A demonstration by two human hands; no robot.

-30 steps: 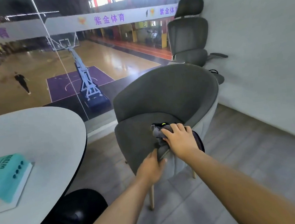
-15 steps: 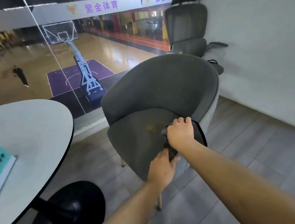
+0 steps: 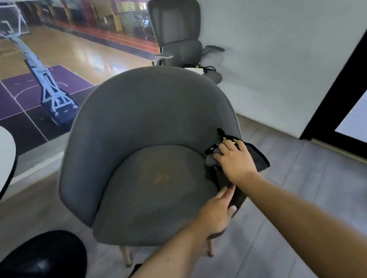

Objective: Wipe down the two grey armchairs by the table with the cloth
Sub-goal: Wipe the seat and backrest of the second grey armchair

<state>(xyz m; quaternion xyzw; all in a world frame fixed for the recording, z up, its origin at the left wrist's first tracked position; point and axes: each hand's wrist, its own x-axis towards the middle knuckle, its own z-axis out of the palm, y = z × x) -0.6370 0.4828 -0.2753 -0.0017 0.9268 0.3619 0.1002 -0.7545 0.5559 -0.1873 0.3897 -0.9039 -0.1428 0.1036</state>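
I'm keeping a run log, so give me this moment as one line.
step: wiping grey fabric armchair | right hand: pressing dark cloth with yellow trim on right arm edge | left hand: on cloth's lower end at seat front

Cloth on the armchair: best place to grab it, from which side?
Probably the cloth flap hanging free over the armchair right edge, pinched from the outer right. The right hand presses the bunched middle flat; the left hand is at its lower end, so both look harder to pinch.
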